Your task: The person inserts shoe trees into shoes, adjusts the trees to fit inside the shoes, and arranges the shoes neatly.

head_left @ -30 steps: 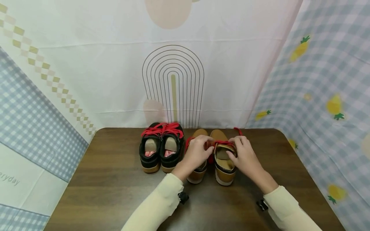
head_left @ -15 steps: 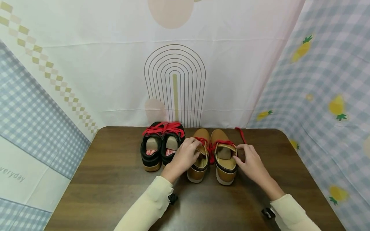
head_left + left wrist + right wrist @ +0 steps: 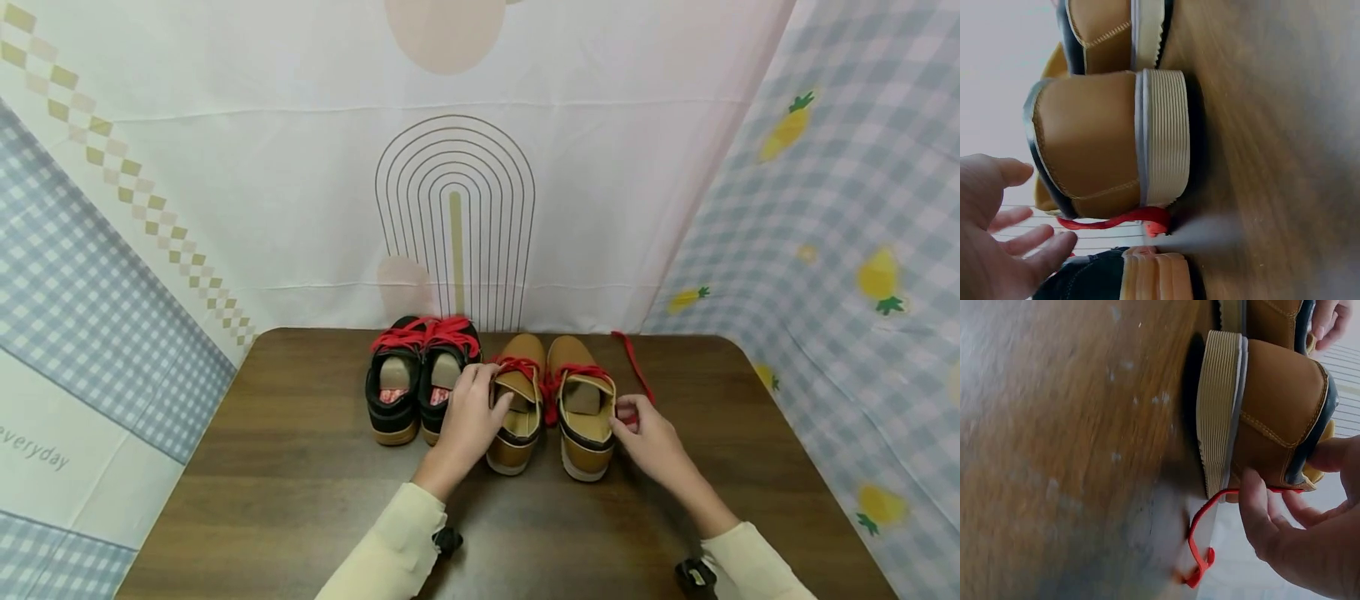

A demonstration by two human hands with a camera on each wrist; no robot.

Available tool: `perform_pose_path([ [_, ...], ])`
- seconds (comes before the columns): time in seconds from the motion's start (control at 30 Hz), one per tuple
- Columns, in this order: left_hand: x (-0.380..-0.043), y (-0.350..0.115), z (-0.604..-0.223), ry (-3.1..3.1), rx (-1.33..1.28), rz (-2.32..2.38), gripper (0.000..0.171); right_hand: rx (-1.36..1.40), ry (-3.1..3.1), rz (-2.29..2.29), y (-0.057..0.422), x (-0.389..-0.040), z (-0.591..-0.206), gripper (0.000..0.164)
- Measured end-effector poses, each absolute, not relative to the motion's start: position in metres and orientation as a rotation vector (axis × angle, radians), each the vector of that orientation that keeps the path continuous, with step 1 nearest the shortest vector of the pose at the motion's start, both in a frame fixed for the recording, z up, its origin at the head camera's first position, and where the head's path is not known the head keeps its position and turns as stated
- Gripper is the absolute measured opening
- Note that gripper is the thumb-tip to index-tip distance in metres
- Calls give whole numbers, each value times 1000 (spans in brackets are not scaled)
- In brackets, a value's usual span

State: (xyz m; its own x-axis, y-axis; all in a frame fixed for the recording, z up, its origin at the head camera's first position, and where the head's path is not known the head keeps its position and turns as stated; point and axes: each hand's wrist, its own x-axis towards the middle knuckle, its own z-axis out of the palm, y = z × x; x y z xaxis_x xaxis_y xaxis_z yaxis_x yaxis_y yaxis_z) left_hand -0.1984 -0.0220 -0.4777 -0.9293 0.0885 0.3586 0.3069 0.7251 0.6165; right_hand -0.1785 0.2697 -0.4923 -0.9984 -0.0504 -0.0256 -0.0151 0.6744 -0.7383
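Two tan shoes with red laces stand side by side, toes toward the back. My right hand (image 3: 651, 435) is at the outer side of the right tan shoe (image 3: 587, 462). In the right wrist view, its thumb (image 3: 1329, 455) lies at the dark collar and the other fingers curl against the side, pinching the shoe's edge. A loose red lace (image 3: 1194, 540) trails past those fingers onto the table. My left hand (image 3: 467, 421) is beside the left tan shoe (image 3: 512, 457), its fingers loosely spread and holding nothing, as the left wrist view shows.
A pair of black shoes (image 3: 392, 435) with red laces and gum-coloured soles stands just left of the tan pair, partly behind my left hand. All rest on a brown wooden table (image 3: 300, 500). A white patterned cloth (image 3: 600, 208) hangs along the back edge.
Both hands have moved apart from the right tan shoe's laces: the left hand leftward to the left tan shoe, the right hand to the outer side of the right one.
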Motion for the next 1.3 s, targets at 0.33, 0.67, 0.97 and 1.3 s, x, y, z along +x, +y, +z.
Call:
perform_pose_path([
  [0.33,-186,-30,-471,-2922,-115,-1368,60,1,2473,-1447,269,-179,-489,53],
  [0.67,-191,-23,-474,-2897,-87,-1648,64,-71,2376,-1535,262,-184,-489,56],
  [0.97,-203,-20,-469,-2919,-46,-1607,67,-92,2399,-1524,253,-197,-489,55],
  [1.3,-214,-19,-470,-2929,-53,-1567,67,-82,2437,-1478,250,-209,-489,56],
])
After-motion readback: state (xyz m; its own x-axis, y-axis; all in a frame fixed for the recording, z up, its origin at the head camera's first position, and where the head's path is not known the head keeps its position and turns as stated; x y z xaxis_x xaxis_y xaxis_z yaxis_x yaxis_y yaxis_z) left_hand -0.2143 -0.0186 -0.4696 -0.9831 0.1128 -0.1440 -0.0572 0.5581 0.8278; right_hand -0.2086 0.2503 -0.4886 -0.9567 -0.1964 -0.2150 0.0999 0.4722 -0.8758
